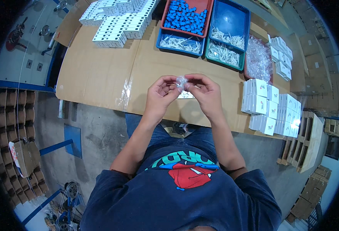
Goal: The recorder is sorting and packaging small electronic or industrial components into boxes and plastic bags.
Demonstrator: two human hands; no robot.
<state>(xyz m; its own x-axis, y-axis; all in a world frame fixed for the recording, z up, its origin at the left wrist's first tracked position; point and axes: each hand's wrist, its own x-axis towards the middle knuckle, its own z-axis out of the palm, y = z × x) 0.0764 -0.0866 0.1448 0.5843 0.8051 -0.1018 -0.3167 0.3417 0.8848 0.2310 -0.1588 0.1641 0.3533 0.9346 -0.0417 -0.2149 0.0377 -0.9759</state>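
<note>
Where the two forearms rise from the lower edge and meet above the near edge of the cardboard-covered worktop (100, 73), a small crinkled clear plastic bag (181, 81) is held up between both hands, clear of the surface. Left hand (160, 96): grip pressed together, thumb and fingertips pinching the left side of the bag. Right hand (206, 94): grip likewise closed, fingertips pinching the right side of the same bag, the two hands nearly touching. Directly beneath the hands, flat on the worktop, a small pale packet (185, 94), partly hidden; its contents cannot be told. Far side of the worktop, centre: one red rectangular plastic tray (208, 17) filled with small blue parts (185, 17), resting on top of a blue tray (160, 40) holding slim white pieces (181, 43). Just to the right, a second blue tray (231, 17) with a few white pieces along its near end, sitting over a green tray (224, 54) with more of them. Beside that, a heap of clear plastic bags (259, 57). Far left of the trays: rows of small white cardboard boxes (117, 21). Right end of the worktop: further stacks of small white boxes (267, 106), set close together in rows. Left of the worktop, on the floor: stacked brown cardboard dividers (11, 115).
</note>
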